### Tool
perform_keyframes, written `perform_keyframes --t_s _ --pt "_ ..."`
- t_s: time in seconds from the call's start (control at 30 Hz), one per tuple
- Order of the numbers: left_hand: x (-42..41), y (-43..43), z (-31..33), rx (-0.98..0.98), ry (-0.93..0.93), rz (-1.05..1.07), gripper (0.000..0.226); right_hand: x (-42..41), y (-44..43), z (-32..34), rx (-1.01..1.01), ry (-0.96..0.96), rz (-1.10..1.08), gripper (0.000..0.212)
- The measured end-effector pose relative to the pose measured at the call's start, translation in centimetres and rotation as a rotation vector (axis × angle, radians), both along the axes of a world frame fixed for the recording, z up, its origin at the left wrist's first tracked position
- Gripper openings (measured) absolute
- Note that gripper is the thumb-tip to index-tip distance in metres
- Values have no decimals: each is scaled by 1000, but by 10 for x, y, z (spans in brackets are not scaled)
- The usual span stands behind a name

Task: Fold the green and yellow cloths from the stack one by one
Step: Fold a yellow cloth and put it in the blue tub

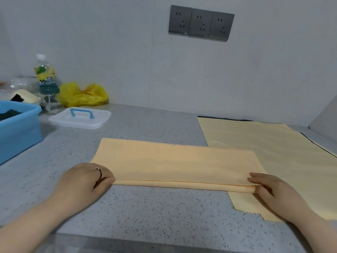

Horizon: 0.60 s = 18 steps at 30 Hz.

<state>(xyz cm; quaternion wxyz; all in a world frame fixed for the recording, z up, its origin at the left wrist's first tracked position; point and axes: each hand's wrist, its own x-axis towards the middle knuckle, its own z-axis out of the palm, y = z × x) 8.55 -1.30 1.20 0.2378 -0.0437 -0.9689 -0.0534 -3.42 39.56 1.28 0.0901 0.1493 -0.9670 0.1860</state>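
A pale yellow cloth [175, 161] lies folded into a long strip across the middle of the speckled counter [145, 207]. Its near edge forms a rolled fold. My left hand [85, 181], with a ring on one finger, pinches the left end of that near fold. My right hand [269, 190] pinches the right end, thumb on top. To the right lies the stack of flat cloths [273, 143], a yellow one on top with a dark edge showing beneath it at the back and right. No green cloth shows.
A blue tub [18, 128] stands at the left edge with a white lid with a blue handle [80, 118] beside it. Behind them are a drink bottle [44, 73], a crumpled yellow plastic bag [83, 94] and a wall with sockets [200, 22].
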Motion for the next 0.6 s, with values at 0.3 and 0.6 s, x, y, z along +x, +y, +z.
perform_keyframes --t_s 0.3,0.6 --pt "-91 55 35 148 -255 5 45 0 -8 8 4 9 -4 21" --pt "-148 84 6 -1 -606 31 57 -6 -11 18 -56 -63 31 12"
